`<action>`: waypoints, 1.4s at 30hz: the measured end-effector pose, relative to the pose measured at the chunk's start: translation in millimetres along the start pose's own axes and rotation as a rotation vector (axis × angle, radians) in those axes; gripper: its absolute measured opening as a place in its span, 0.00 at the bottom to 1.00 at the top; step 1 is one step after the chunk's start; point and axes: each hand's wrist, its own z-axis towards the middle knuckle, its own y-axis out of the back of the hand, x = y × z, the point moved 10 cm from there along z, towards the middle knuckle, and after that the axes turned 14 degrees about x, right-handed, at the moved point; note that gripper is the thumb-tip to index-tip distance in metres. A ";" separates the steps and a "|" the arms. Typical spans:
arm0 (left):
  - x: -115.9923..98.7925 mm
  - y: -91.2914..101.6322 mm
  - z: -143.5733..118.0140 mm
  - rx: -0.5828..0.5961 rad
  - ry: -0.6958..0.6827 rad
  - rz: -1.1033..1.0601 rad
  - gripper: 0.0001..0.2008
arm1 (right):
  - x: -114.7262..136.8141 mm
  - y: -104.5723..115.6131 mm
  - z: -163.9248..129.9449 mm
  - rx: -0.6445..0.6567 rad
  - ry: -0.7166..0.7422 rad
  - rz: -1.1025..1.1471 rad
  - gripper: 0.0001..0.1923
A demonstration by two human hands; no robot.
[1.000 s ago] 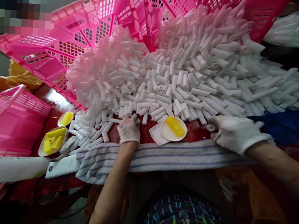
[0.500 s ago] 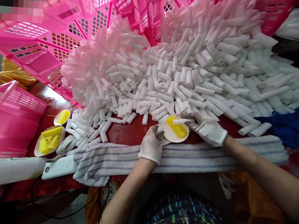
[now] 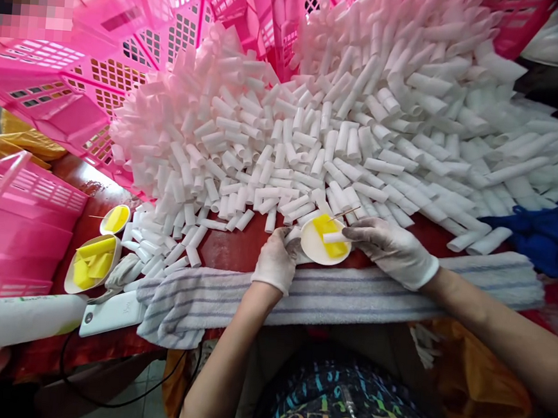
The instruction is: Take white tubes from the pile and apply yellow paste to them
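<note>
My right hand (image 3: 394,251), in a white glove with greyed fingers, pinches a short white tube (image 3: 335,237). The tube's free end lies over a yellow sponge-like piece (image 3: 325,224) in a small white dish (image 3: 315,254). Beside the dish's left rim, my left hand (image 3: 275,260), gloved as well, has its fingers curled closed. What they hold is hidden. A thin stick (image 3: 347,212) slants across the dish's far edge, near my right fingertips. Just beyond both hands rises a large heap of white tubes (image 3: 313,141).
Pink perforated baskets (image 3: 142,37) stand behind the heap, with another pink basket (image 3: 21,227) at left. Two more dishes hold yellow pieces (image 3: 92,262). A white phone (image 3: 113,315) lies beside a striped towel (image 3: 349,298) along the red table's front edge. Blue cloth (image 3: 542,236) lies right.
My right hand has shifted slightly right and turned, and its tube now sits lower over the yellow piece. My left hand has moved a little left. More of the thin stick shows.
</note>
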 end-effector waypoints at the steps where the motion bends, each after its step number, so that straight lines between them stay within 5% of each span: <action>1: -0.2 -0.1 -0.5 0.002 -0.001 -0.004 0.20 | 1.3 -0.5 -2.1 0.003 -0.002 -0.029 0.16; 10: 2.9 -1.8 0.6 -0.023 -0.024 -0.029 0.20 | 16.8 -0.4 -21.1 -0.056 0.238 -0.293 0.06; 16: 4.9 -1.6 0.1 -0.029 -0.034 -0.067 0.19 | 13.5 -2.3 -25.0 -0.068 0.185 -0.299 0.18; 23: 6.5 -0.6 3.0 -0.052 -0.063 -0.113 0.18 | 36.6 -6.3 -28.9 -0.112 0.350 -0.380 0.02; 26: 10.6 3.4 2.4 -0.089 -0.059 -0.194 0.17 | 39.3 -4.2 -34.6 -0.090 0.371 -0.372 0.04; 31: 5.2 13.8 -17.9 -0.212 -0.137 -0.330 0.14 | 30.8 13.6 -49.2 -0.156 0.238 -0.076 0.06; 35: -22.2 -2.1 -34.6 -0.090 -0.306 -0.366 0.14 | 21.5 5.7 -48.4 -0.142 -0.003 0.255 0.21; 38: -40.1 -11.2 -45.5 -0.011 -0.405 -0.364 0.13 | 30.4 -1.7 -45.4 -0.105 -0.038 0.277 0.27; 42: -45.8 -20.8 -52.5 0.079 -0.365 -0.361 0.13 | 44.7 -1.7 -52.4 -0.102 0.010 0.102 0.19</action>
